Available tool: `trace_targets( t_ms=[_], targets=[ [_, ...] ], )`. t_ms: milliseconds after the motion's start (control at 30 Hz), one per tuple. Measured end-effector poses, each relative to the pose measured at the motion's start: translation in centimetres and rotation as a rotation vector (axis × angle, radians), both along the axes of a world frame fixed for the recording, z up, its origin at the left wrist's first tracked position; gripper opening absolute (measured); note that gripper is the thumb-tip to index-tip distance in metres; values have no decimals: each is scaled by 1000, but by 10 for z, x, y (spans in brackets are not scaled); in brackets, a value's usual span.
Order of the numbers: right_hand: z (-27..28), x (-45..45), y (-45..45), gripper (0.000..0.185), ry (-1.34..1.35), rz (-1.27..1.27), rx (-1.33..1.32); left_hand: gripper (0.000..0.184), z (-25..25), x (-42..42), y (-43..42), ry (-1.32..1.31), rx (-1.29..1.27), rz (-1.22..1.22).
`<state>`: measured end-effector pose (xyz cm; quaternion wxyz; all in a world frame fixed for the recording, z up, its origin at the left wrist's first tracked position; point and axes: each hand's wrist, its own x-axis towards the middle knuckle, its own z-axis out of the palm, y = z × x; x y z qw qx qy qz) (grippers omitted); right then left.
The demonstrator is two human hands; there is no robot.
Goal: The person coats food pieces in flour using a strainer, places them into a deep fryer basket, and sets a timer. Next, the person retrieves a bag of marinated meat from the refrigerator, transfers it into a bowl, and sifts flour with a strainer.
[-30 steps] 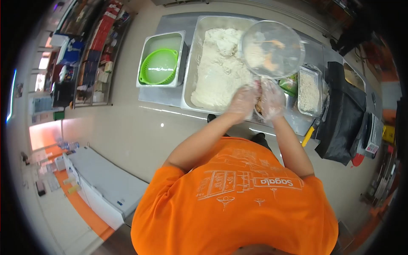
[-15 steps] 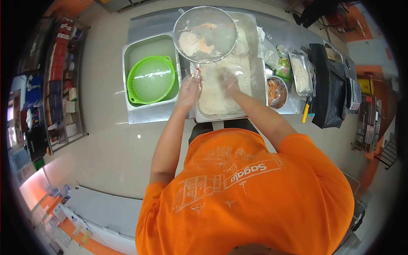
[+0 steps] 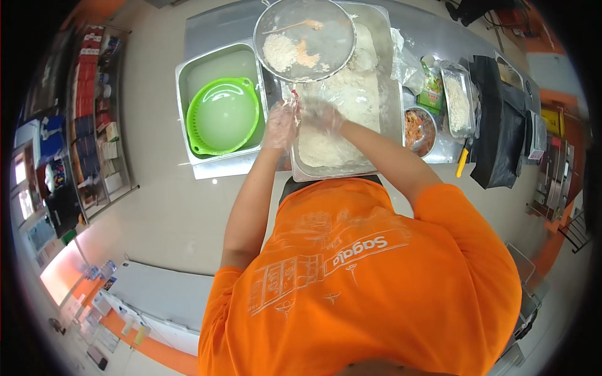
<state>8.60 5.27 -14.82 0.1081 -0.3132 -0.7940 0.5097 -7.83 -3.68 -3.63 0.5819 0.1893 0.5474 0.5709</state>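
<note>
My left hand (image 3: 280, 126), in a clear plastic glove, is over the left rim of a metal tray (image 3: 390, 106) of white flour (image 3: 345, 94). Its fingers are closed around a small, flour-coated thing (image 3: 294, 94) with a red part, which I cannot make out. Close beside it, over the flour, is my gloved right hand (image 3: 323, 117), its fingers smeared by motion. Beyond both hands a round mesh sieve (image 3: 326, 47) lies across the tray's far left part, with pale clumps and orange-brown crumbs on its mesh.
On the left, a green colander (image 3: 191, 119) sits in a metal pan (image 3: 182, 81) of cloudy liquid. To the right are a bowl of orange-brown food (image 3: 417, 130), a green packet (image 3: 431, 86), a small tray of white bits (image 3: 458, 103), a yellow-handled knife (image 3: 463, 161) and a black bag (image 3: 498, 131).
My right hand has moved left across the flour, closer to my left hand. My left hand stays near the tray's left rim. The whole view has shifted slightly.
</note>
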Motion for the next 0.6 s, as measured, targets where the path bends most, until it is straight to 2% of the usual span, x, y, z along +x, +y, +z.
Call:
trace_targets(
  t_ms=[33,67,133,167,267,300,367,400,467,500,567,600],
  targets=[
    [24,17,-10,52,-126,180,141,15,31,0,1,52,-90,-49],
    [29,35,-22,49,-148,213,4,17,48,1,1,102,-178,-99],
    [37,66,-34,43,-190,283,-270,22,33,-1,1,515,-72,-199],
    [39,76,-26,43,-338,302,-157,24,23,-2,1,720,-16,-243],
    [71,90,26,42,-766,360,180,24,12,-4,-2,148,51,-123],
    [78,93,40,41,-902,377,297,23,12,-3,0,69,59,-124],
    [73,101,36,43,-847,321,311,23,13,-3,-1,-82,70,-123],
    [58,106,23,47,-659,243,210,21,13,-3,-1,-43,73,-153],
    [32,105,-6,50,-515,257,149,17,12,-2,-4,38,75,-200],
    [22,94,-24,50,-556,343,188,17,9,-3,-5,-56,87,-182],
    [-25,83,-52,49,-510,324,-33,17,0,-5,-7,-238,110,-149],
    [-64,79,-66,48,-418,224,-291,18,-3,-7,-8,-249,92,-154]
  ],
)
